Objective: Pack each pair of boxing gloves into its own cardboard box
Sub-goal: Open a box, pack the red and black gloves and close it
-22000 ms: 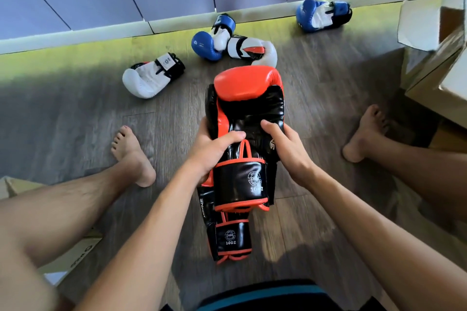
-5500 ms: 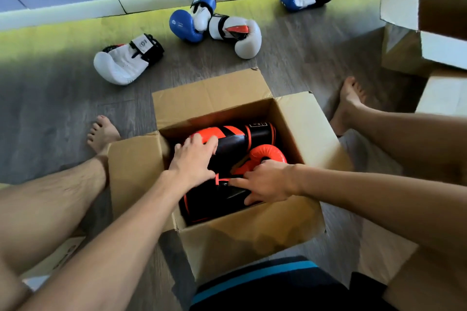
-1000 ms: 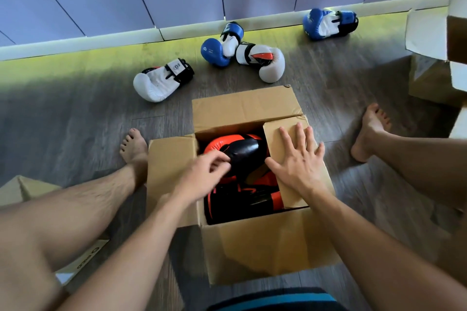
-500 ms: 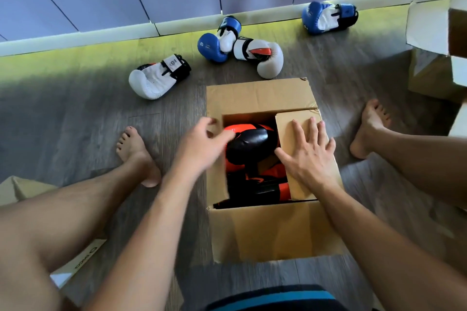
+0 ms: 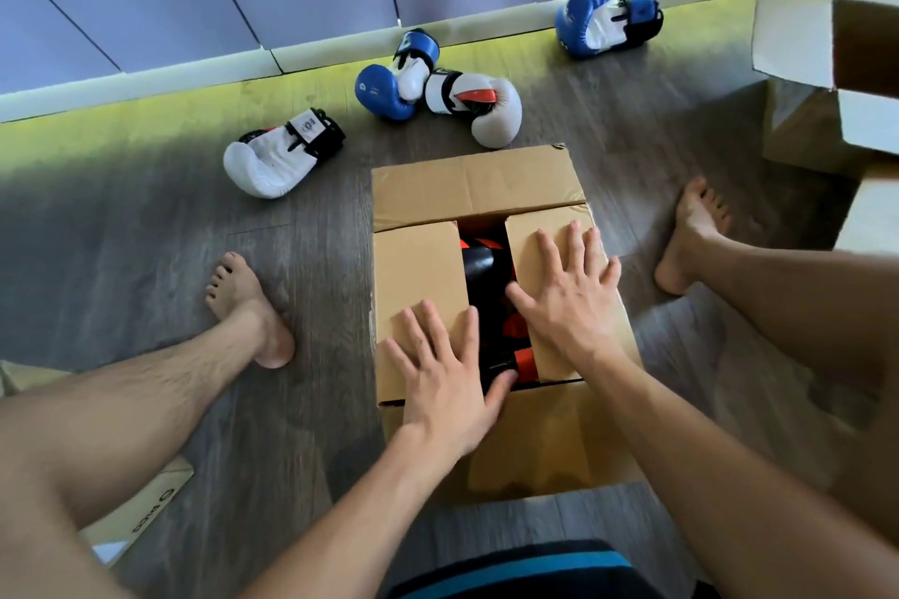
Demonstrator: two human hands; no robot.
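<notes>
The left hand (image 5: 445, 370) and right hand (image 5: 569, 292) lie flat, fingers spread, each pressing a side flap of the cardboard box (image 5: 535, 443) down over the red-and-black gloves (image 5: 479, 263), visible inside through the gap. Press evenly with both palms so the padding cannot spring the flaps up before the far flap (image 5: 476, 182) is folded. Beyond, white gloves (image 5: 270, 156) and blue gloves (image 5: 603, 24) lie unpacked on the floor (image 5: 146, 234).
</notes>
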